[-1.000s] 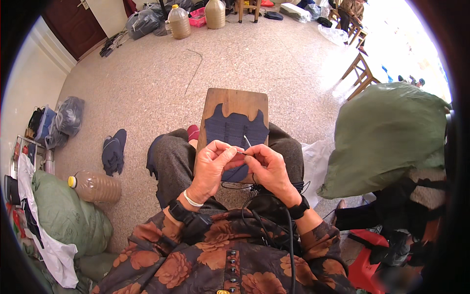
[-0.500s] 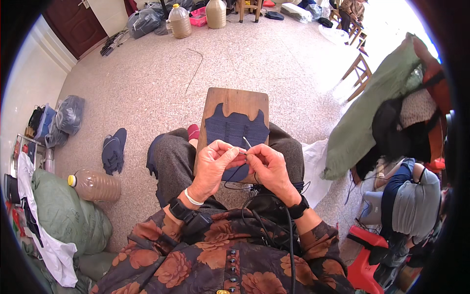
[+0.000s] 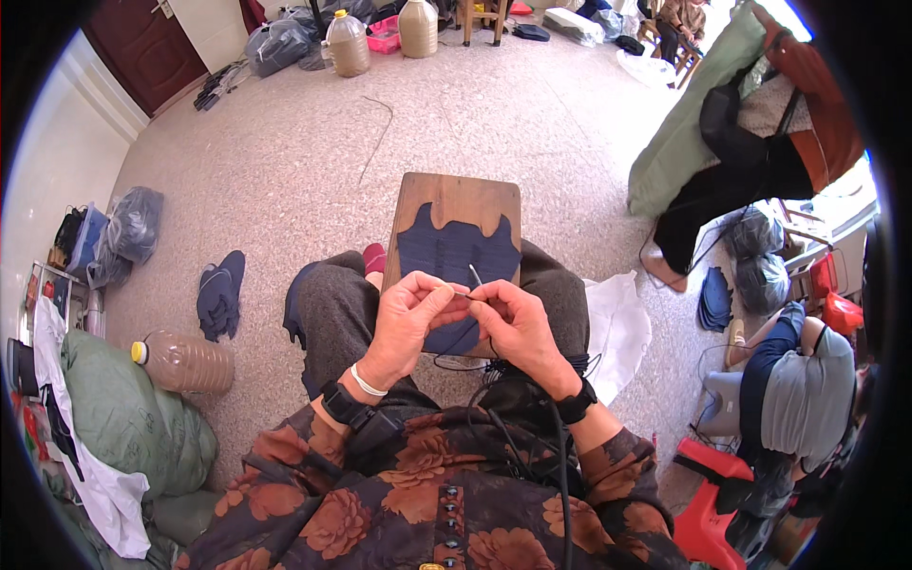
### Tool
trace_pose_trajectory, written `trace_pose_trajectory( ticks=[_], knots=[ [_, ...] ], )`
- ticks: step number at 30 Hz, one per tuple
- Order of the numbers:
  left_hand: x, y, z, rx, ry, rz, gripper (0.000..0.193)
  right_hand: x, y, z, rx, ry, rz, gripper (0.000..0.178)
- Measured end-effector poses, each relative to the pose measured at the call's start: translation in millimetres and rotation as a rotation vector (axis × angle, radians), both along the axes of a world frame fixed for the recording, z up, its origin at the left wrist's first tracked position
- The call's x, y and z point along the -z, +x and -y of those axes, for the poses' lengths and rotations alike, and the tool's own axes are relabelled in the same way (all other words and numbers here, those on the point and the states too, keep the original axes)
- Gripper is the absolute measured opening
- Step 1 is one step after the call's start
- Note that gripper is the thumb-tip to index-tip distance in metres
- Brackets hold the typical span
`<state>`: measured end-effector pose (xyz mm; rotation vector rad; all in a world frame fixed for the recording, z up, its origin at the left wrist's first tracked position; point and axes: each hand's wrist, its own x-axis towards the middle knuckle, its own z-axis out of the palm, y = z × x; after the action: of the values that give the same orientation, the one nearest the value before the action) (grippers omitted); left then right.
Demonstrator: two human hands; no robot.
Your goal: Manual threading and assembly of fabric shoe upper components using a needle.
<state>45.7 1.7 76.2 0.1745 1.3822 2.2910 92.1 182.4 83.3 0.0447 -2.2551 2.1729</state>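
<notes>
My left hand (image 3: 414,309) and my right hand (image 3: 516,318) meet over my lap, thumb and forefinger pinched in each. A thin, pale-tipped rod (image 3: 475,274) juts up from my right fingers; its exact kind is too small to make out. Between both sets of fingertips runs a short dark strand, and what my left fingers hold is mostly hidden. Beneath my hands a navy fabric piece (image 3: 458,245) with a notched top edge lies on a wooden board (image 3: 460,187) between my knees. Black cord (image 3: 503,369) hangs in loops below my right hand.
Navy pieces (image 3: 220,294) lie on the floor at left, by a capped plastic jug (image 3: 190,360) and a green sack (image 3: 133,408). At right, someone carries a green bundle (image 3: 679,142); another person in grey (image 3: 807,389) sits near a red stool (image 3: 708,503).
The person with the green bundle has moved farther off, uncovering navy pieces and dark bags at right. My hands stay together, shifting only slightly.
</notes>
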Motion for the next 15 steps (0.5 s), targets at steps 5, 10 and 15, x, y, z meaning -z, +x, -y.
trace_pose_trajectory(
  ticks=[5, 10, 15],
  knots=[
    [2.3, 2.0, 3.0, 0.007, 0.047, 0.021, 0.008, 2.0, -1.1, 0.6, -0.012, -0.035, 0.066, 0.009],
    [2.5, 0.3, 1.1, 0.005, 0.033, 0.025, 0.010, 3.8, -2.0, -1.4, -0.018, -0.040, 0.054, 0.008],
    [4.1, 2.8, -0.4, 0.010, -0.022, -0.016, 0.008, 3.4, -1.0, -0.8, 0.008, 0.009, 0.029, 0.009]
  ],
)
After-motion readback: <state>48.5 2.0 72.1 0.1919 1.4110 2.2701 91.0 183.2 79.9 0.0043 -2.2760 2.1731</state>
